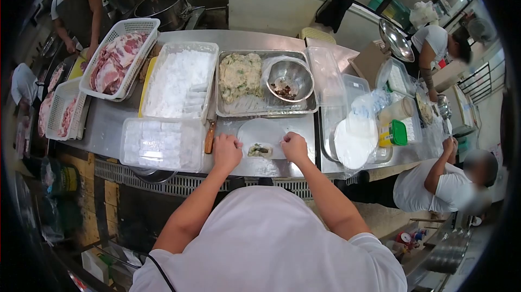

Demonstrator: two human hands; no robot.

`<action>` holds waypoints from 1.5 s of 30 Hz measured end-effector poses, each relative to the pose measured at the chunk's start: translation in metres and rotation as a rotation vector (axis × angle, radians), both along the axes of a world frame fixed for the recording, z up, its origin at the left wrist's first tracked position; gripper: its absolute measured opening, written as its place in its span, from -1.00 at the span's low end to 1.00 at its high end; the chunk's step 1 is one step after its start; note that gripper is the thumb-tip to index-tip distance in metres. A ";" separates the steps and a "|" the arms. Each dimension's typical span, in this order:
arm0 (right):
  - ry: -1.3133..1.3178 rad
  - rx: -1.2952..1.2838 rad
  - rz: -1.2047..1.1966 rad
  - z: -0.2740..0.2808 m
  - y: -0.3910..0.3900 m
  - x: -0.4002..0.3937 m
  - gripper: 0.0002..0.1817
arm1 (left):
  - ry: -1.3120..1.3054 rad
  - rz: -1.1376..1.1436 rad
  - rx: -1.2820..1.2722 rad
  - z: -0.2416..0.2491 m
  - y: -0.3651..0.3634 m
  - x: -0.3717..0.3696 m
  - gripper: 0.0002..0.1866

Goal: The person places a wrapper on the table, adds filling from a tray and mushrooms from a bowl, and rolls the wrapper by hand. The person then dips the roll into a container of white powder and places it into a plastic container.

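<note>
A thin, pale round wrapper (261, 128) lies on the steel table in front of me. On its near part sits a small heap of greenish filling with a dark piece (260, 150). My left hand (228, 152) is closed at the wrapper's left edge, fingertips pinched together on it. Opposite, my right hand (294, 148) pinches the right edge between thumb and fingers. Just beyond the wrapper stands a metal tray (260, 113) with minced filling mixed with green bits (239, 76) and a steel bowl (291, 75) of dark brown pieces.
Left of my hands lie a wooden-handled knife (209, 138) and a lidded plastic box (163, 143). Behind it is a bin of white, powdery pieces (179, 83). Raw meat fills a white basket (122, 59). At right rests a stack of white round sheets (355, 141). Several co-workers stand around.
</note>
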State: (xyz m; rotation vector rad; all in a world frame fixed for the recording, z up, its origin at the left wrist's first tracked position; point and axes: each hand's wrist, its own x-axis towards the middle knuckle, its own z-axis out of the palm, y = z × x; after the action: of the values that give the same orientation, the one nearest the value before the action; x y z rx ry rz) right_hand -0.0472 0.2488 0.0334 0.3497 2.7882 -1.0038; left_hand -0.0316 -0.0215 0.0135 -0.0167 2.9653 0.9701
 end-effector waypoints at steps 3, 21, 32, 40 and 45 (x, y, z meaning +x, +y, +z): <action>-0.062 -0.392 -0.205 -0.001 0.004 0.009 -0.67 | -0.067 0.050 0.089 -0.007 0.001 0.001 -0.75; -0.189 -0.180 0.011 -0.005 0.008 0.041 -0.72 | -0.277 0.267 0.401 -0.025 0.009 0.046 -0.70; 0.097 -0.277 0.044 -0.002 -0.016 0.053 -0.81 | 0.413 -0.242 0.135 0.021 0.054 0.037 -0.83; 0.250 -0.082 0.279 0.017 -0.023 0.056 -0.82 | 0.291 -0.541 0.110 0.002 0.060 0.027 -0.70; 0.470 -0.091 0.604 0.014 -0.023 0.041 -0.81 | 0.135 -0.374 0.379 -0.002 0.051 0.035 -0.43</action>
State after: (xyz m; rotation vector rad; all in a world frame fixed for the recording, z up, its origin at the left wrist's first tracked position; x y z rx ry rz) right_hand -0.0059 0.2255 0.0479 -0.7936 2.8978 -1.1439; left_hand 0.0035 0.0295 0.0111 0.6048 2.6868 1.4877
